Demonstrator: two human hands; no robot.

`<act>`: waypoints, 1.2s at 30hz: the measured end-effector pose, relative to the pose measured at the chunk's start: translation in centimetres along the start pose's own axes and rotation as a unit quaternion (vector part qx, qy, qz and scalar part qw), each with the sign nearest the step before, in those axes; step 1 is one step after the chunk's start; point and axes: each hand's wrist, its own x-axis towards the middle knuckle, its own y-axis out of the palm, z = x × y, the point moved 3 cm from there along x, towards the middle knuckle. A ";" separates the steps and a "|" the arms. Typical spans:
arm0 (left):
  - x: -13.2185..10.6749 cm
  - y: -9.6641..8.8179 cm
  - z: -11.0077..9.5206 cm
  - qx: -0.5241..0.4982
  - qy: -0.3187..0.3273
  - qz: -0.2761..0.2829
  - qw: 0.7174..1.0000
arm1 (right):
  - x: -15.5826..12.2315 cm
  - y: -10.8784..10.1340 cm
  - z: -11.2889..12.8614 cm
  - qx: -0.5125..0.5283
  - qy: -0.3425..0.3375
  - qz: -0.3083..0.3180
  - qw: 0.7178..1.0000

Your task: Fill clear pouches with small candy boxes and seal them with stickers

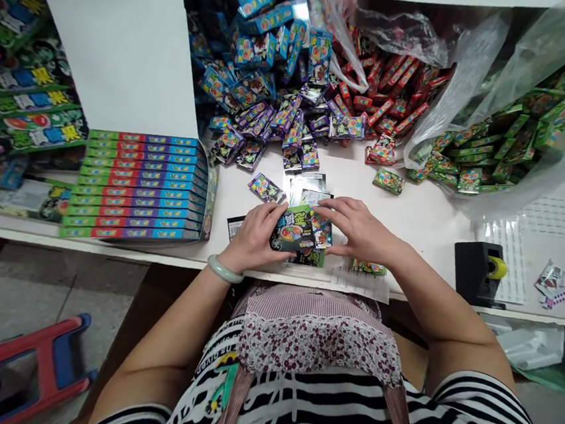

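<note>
Near the table's front edge, my left hand [259,238] is closed on a black printed packet [295,230] with a green top edge and a bowl-like picture. My right hand [358,227] has its thumb and fingers around a small blue box [321,230], which overlaps the packet's right side. Below them a green-and-black printed piece shows in part. Silvery packets [307,186] lie just beyond my fingers. A small purple box [267,188] rests beyond my left hand. Beside my right wrist lies a green packet [368,267], partly hidden.
An open display carton [139,188] with rows of coloured boxes stands at left. Blue boxes [255,49], purple boxes [291,123], red boxes [395,83] and bagged green boxes [514,138] are heaped behind. A tape dispenser [476,274] sits at right; a red-blue stool [43,355] is below left.
</note>
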 end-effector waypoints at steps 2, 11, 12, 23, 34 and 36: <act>-0.1 0.1 -0.3 -0.005 -0.002 0.000 1.000 | 0.3 0.6 0.2 0.044 -0.010 -0.003 0.999; 1.3 -0.5 -2.8 -0.072 -0.067 -0.113 0.989 | 0.1 2.4 1.0 0.270 0.118 -0.183 0.938; 1.4 -0.3 -3.2 -0.120 -0.072 -0.119 0.983 | 0.0 2.4 0.9 0.294 0.124 -0.201 0.926; -1.4 1.4 -3.4 -0.453 -0.120 -0.150 0.871 | -2.0 3.4 0.3 0.361 0.143 -0.266 0.882; -1.8 -0.2 -2.5 -0.449 -0.126 -0.183 0.866 | -0.3 5.1 2.7 0.376 0.134 -0.321 0.859; -1.4 -0.9 -2.5 -0.425 -0.133 -0.226 0.866 | -0.3 4.0 3.0 0.341 0.096 -0.305 0.884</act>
